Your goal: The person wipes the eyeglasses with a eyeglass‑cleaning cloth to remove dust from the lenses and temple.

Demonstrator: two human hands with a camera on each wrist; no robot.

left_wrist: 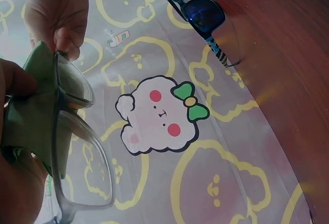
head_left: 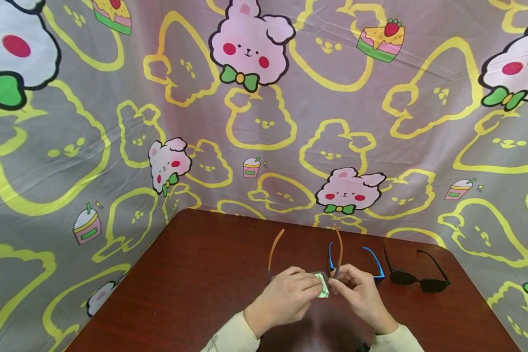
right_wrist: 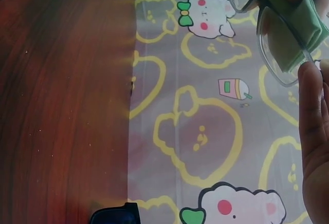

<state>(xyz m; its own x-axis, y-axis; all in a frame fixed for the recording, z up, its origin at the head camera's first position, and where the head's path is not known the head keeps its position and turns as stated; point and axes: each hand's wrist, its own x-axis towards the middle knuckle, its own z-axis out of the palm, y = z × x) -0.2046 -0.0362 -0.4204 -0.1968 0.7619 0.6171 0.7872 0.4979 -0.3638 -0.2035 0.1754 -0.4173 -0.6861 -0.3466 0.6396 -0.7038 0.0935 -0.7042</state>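
Observation:
My left hand [head_left: 286, 296] grips a folded light-green cloth [head_left: 323, 286] and presses it against one lens of a pair of clear-lensed eyeglasses [left_wrist: 56, 147]. The glasses are held up above the table, their brown temples pointing away from me. My right hand [head_left: 363, 296] pinches the frame near the hinge on the right side. In the right wrist view the cloth [right_wrist: 303, 23] lies behind the right-hand lens, seen through it. The left hand's fingers partly hide the cloth and the other lens in the head view.
Blue-framed glasses [head_left: 380, 270] stand on the dark red-brown table [head_left: 193, 274] just beyond my right hand. Black sunglasses [head_left: 402, 278] rest to their right, temples unfolded. A cartoon-printed curtain [head_left: 264, 112] closes off the table's back and sides.

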